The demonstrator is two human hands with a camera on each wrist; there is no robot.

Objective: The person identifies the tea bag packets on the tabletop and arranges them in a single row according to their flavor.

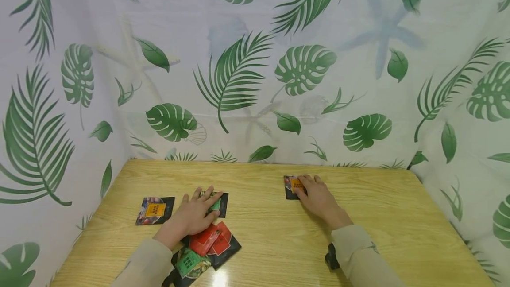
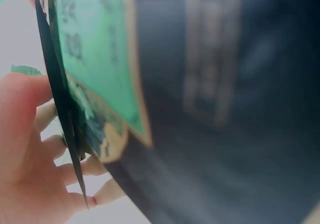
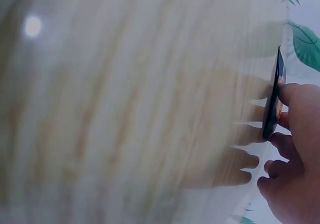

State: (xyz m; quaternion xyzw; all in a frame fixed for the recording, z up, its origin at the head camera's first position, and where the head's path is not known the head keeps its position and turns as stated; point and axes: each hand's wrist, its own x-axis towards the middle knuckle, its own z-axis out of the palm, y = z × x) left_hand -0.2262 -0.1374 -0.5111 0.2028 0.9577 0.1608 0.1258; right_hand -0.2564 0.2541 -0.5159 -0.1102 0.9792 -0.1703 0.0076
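In the head view, my left hand [image 1: 194, 216] spreads its fingers over a black sachet with a green label [image 1: 215, 206]. Below that wrist lies an overlapping cluster: a red-labelled sachet [image 1: 223, 248] and a green-labelled sachet [image 1: 193, 265], the latter apparently filling much of the left wrist view. My right hand [image 1: 318, 199] rests its fingertips and thumb on a dark sachet with an orange label [image 1: 291, 187], farther back on the table. In the right wrist view this sachet [image 3: 273, 102] shows edge-on against the table, under the right hand [image 3: 295, 149].
Another orange-labelled sachet [image 1: 156, 210] lies left of my left hand. The wooden table [image 1: 271, 251] ends at a leaf-printed cloth [image 1: 247, 145] behind and at both sides. A small black object [image 1: 331, 258] shows by my right sleeve.
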